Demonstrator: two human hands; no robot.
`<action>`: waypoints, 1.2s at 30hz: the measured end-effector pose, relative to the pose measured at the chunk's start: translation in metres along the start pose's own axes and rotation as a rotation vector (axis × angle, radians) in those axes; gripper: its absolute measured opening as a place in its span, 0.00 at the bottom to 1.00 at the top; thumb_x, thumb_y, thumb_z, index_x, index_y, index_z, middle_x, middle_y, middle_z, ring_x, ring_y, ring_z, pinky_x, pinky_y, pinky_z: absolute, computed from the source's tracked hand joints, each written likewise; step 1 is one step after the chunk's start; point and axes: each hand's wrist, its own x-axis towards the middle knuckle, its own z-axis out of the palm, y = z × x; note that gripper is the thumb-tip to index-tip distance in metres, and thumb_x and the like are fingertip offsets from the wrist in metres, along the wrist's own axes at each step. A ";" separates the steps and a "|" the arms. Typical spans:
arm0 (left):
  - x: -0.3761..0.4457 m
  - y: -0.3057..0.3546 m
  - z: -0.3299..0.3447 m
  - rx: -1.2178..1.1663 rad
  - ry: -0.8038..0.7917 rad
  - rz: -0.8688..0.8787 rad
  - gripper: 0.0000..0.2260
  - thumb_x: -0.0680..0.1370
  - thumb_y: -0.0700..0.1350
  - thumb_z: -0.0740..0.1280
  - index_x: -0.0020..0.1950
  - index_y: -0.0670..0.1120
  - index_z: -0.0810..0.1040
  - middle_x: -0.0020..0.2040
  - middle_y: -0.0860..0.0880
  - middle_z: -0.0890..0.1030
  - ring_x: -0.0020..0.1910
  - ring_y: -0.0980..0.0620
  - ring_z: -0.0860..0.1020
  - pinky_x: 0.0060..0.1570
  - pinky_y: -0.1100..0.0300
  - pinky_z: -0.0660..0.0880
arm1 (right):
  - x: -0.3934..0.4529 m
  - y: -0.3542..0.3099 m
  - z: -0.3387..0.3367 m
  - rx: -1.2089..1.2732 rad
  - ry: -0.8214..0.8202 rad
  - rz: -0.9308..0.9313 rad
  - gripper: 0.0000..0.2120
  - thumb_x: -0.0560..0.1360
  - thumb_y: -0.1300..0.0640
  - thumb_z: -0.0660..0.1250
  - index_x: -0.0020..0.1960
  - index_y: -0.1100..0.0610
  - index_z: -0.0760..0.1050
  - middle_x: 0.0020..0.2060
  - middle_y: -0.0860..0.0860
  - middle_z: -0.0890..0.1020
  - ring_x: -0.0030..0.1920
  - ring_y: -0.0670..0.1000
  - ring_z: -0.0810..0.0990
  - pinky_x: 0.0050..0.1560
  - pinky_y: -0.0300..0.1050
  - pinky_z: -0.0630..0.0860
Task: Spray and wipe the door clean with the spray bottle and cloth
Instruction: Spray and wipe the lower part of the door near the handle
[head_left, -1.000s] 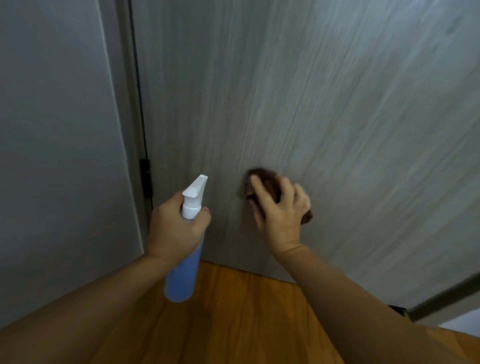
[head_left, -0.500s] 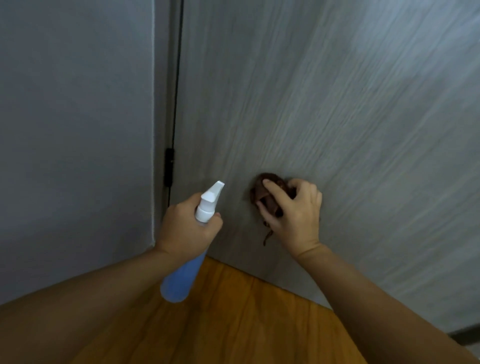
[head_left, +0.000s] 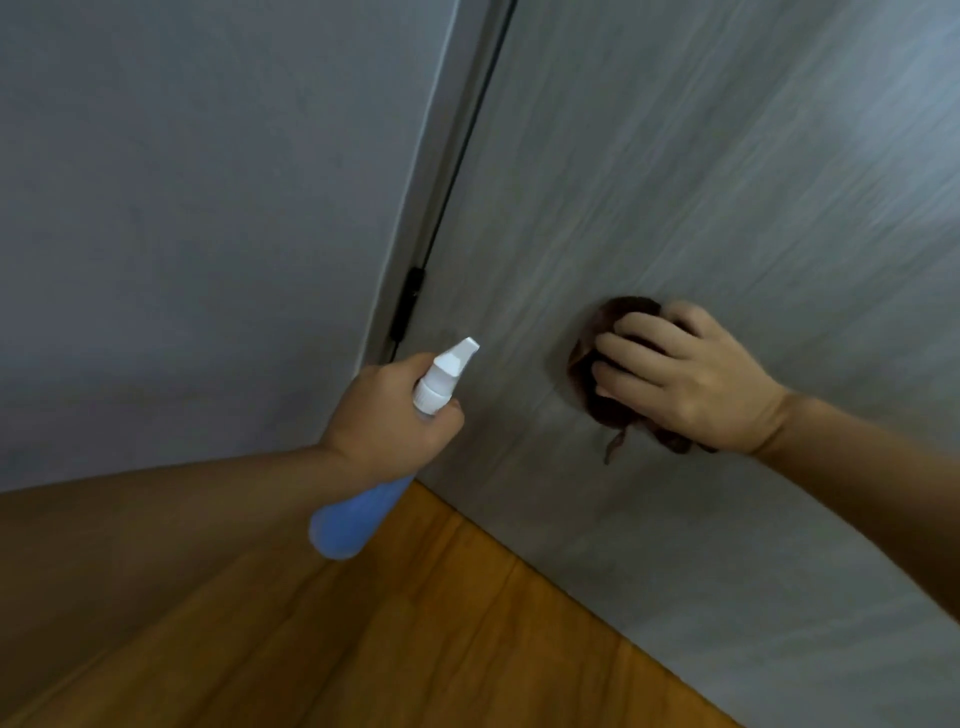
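Two hands are at work in the head view, the only view on offer, and both are kept low on the door (head_left: 701, 182). The spray bottle (head_left: 395, 457) is gripped in the left hand (head_left: 389, 421), the fingers wrapped round its neck, the blue body hanging down towards the wooden floor (head_left: 415, 623) and the white nozzle (head_left: 452, 364) tilted up at the panel. It is held clear of the door, just beside the hinge (head_left: 408, 301) and the grey wall (head_left: 182, 234), presumably so that a fresh spray can be given without the wiping being broken off.

And over on the other side, the dark brown cloth (head_left: 608, 405) is bunched up and pressed flat to the grey wood-grain face by the right hand (head_left: 691, 384). The fingers (head_left: 634, 332) are curled over the top of the bundle and clamped on it, so the wad is pinned between palm and door; a loose tail of fabric is left dangling below. The bunching is judged to be deliberate, a thick pad being made for rubbing. No wet streak can be made out on the panel; the frame is too soft to tell. The wiping step is taken to be in hand, with the lower strip of the door near the floor seemingly the part being worked.
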 end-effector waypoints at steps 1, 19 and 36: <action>-0.001 0.000 -0.002 0.011 0.004 0.000 0.12 0.70 0.55 0.67 0.41 0.46 0.75 0.33 0.50 0.78 0.33 0.49 0.78 0.32 0.51 0.75 | -0.003 0.003 0.000 0.010 -0.047 -0.007 0.12 0.84 0.53 0.65 0.59 0.59 0.83 0.63 0.59 0.82 0.64 0.63 0.81 0.58 0.57 0.74; -0.008 0.030 0.007 0.036 -0.035 0.060 0.09 0.73 0.47 0.70 0.42 0.41 0.77 0.34 0.47 0.79 0.35 0.47 0.79 0.34 0.51 0.74 | 0.030 -0.018 0.020 -0.086 -0.402 0.037 0.28 0.78 0.41 0.67 0.72 0.56 0.72 0.77 0.63 0.67 0.77 0.68 0.63 0.79 0.64 0.58; -0.047 -0.005 0.007 0.100 -0.168 -0.032 0.09 0.73 0.49 0.70 0.37 0.51 0.71 0.31 0.51 0.76 0.31 0.51 0.77 0.31 0.57 0.71 | -0.020 -0.125 0.077 -0.018 -0.538 -0.204 0.24 0.77 0.54 0.68 0.72 0.57 0.71 0.76 0.64 0.67 0.77 0.69 0.62 0.80 0.65 0.52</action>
